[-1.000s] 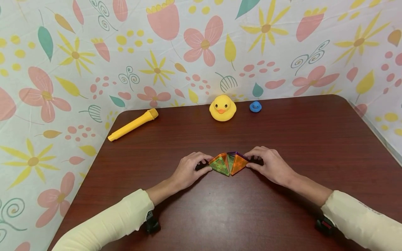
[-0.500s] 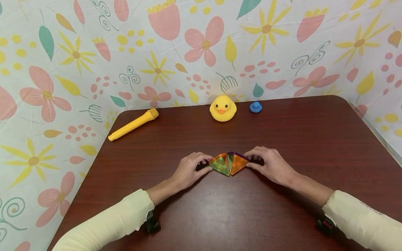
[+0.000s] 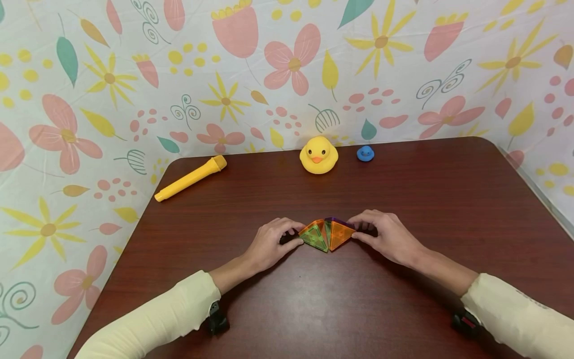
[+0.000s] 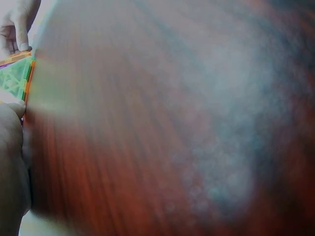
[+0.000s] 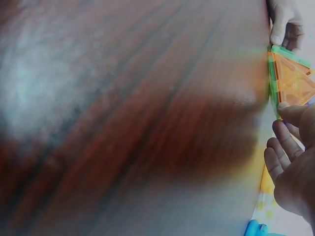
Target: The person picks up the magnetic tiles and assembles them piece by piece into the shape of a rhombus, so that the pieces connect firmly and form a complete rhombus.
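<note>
Translucent triangular magnetic tiles lean together in two small pyramid shapes side by side at mid-table. The left shape has a green tile (image 3: 315, 238) in front and an orange edge behind it. An orange tile (image 3: 341, 236) faces front on the right shape, with a purple tile (image 3: 332, 219) at its back. My left hand (image 3: 271, 243) pinches the left shape's outer corner between thumb and fingers. From the other side, my right hand (image 3: 386, 235) pinches the right shape's outer corner. In the right wrist view, the thumb lies at the orange tile's (image 5: 293, 83) lower corner.
At the back of the brown table (image 3: 287, 309) sit a yellow rubber duck (image 3: 318, 157) and a small blue duck (image 3: 365, 153). A yellow toy microphone (image 3: 190, 178) lies at the back left. Behind the table hangs a flower-patterned cloth (image 3: 251, 109).
</note>
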Available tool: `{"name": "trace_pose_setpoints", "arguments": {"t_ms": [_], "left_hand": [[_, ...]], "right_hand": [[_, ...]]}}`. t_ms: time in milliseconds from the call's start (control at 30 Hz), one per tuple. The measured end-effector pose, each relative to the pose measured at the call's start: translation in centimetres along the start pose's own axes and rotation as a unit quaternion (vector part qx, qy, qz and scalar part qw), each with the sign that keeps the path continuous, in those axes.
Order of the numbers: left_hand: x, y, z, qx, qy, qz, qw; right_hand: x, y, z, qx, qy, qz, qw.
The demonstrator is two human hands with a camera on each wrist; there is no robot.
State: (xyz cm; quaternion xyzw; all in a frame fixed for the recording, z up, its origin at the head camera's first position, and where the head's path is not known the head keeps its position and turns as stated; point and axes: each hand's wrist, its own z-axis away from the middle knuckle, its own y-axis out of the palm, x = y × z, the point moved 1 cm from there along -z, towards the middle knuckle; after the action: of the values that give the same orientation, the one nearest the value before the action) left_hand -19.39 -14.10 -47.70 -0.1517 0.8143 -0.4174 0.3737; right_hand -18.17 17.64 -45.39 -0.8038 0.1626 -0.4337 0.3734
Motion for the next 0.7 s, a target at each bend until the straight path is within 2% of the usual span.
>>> {"name": "trace_pose_setpoints", "arguments": {"t_ms": [233, 700], "left_hand": [[-0.07, -0.02, -0.04, 0.002, -0.002, 0.002, 1.0000], [0.19, 0.10, -0.02, 0.003, 0.000, 0.001, 1.0000]], "right_hand": [[0.13, -0.07, 0.02, -0.011, -0.013, -0.007, 1.000], [0.31, -0.13, -0.11, -0.014, -0.008, -0.011, 1.000]]}}
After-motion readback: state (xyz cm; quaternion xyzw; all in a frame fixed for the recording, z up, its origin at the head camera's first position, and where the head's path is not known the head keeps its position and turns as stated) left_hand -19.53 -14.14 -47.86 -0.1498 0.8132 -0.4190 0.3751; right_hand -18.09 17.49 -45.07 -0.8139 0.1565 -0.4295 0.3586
